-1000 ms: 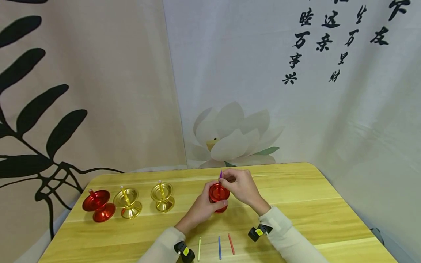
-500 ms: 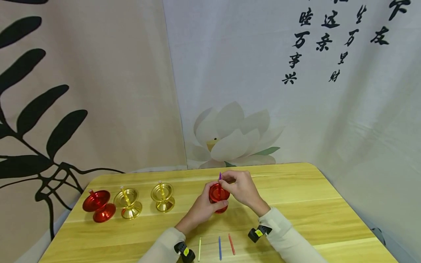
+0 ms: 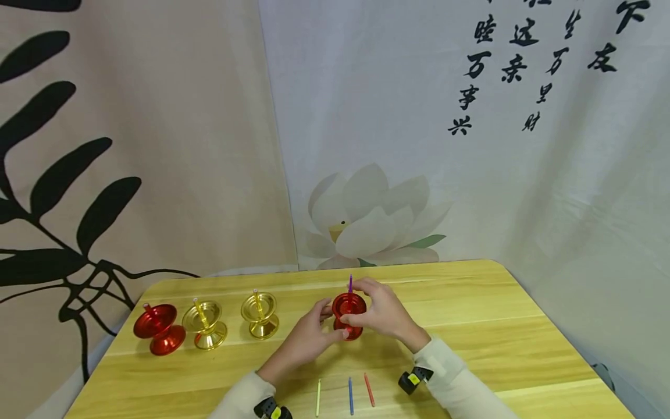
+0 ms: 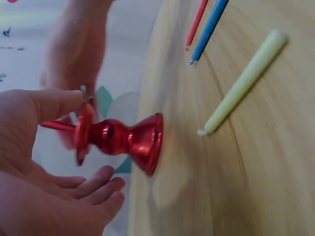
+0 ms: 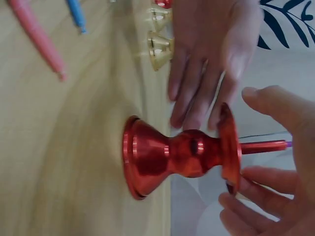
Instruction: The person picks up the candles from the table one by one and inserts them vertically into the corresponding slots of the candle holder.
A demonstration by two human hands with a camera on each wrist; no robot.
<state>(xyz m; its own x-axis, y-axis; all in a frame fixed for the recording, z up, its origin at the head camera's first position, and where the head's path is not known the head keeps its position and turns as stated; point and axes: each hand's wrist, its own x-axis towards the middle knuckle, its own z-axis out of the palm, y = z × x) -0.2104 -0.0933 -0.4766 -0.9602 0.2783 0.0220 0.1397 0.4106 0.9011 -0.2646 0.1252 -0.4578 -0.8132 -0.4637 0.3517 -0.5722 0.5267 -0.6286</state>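
Note:
A shiny red metal candle holder (image 3: 344, 304) stands upright on the table, with a purple candle (image 3: 350, 283) rising from its thin tube. My left hand (image 3: 306, 338) is beside its left side, the fingers nearly straight and spread, as the right wrist view shows. Around the dish lies my right hand (image 3: 386, 310), thumb in front and fingers behind. In the right wrist view its thumb tip appears apart from the rim, while the fingers are close to the lower rim; whether they touch is unclear.
Left on the wooden table (image 3: 471, 349) stand another red candle holder (image 3: 166, 340) and two gold ones, the middle one (image 3: 210, 336) and the right one (image 3: 263, 327). Near the front lie a yellow-green candle (image 3: 318, 397), a blue candle (image 3: 351, 396) and a red candle (image 3: 369, 389).
My right hand has let go of the purple candle and come down around the dish. The left hand has loosened from the red holder and drawn back left.

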